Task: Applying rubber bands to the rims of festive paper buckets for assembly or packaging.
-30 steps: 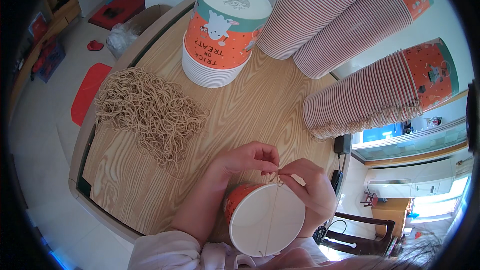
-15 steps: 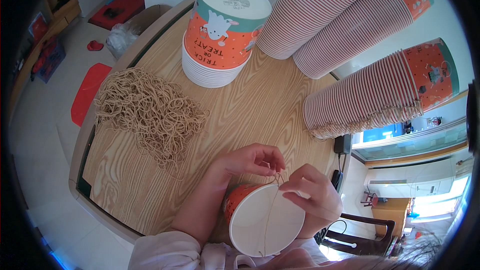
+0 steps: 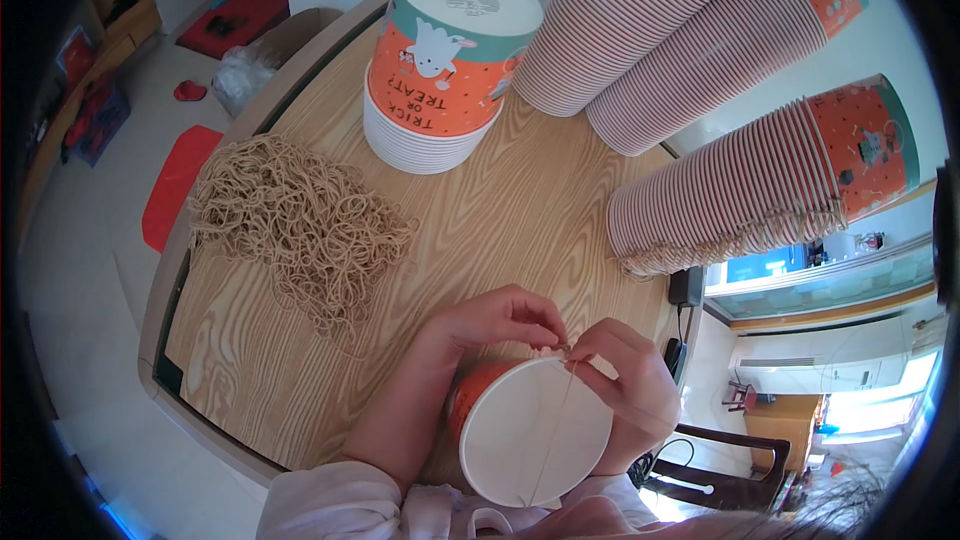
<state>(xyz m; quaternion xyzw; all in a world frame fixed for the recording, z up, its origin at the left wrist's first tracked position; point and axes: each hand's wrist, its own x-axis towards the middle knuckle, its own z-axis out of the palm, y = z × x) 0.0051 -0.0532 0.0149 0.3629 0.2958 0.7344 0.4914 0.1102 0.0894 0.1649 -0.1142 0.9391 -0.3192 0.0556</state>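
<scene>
An orange paper bucket point(image 3: 530, 435) with a white inside lies tilted against my body, its mouth facing up toward me. A thin tan cord point(image 3: 552, 430) runs across that mouth from the near rim to the far rim. At the far rim my left hand point(image 3: 515, 320) pinches the cord, fingers closed. My right hand point(image 3: 628, 375) meets it there, thumb and forefinger pressed together on the cord too. Their fingertips nearly touch and hide the end of the cord. To the left on the table lies a tangled heap of tan cords point(image 3: 300, 225).
Upside-down nested buckets point(image 3: 450, 65) stand at the table's far side. Tall bucket stacks point(image 3: 690, 40) lean at the back right. Another stack point(image 3: 740, 180) with cords along its underside lies at the right, beside a black power adapter point(image 3: 686, 287). A dark chair point(image 3: 730, 460) stands lower right.
Both hands have drawn closer together at the bucket's far rim. The cord's upper end has shifted right, and the loop between the fingers is now hidden.
</scene>
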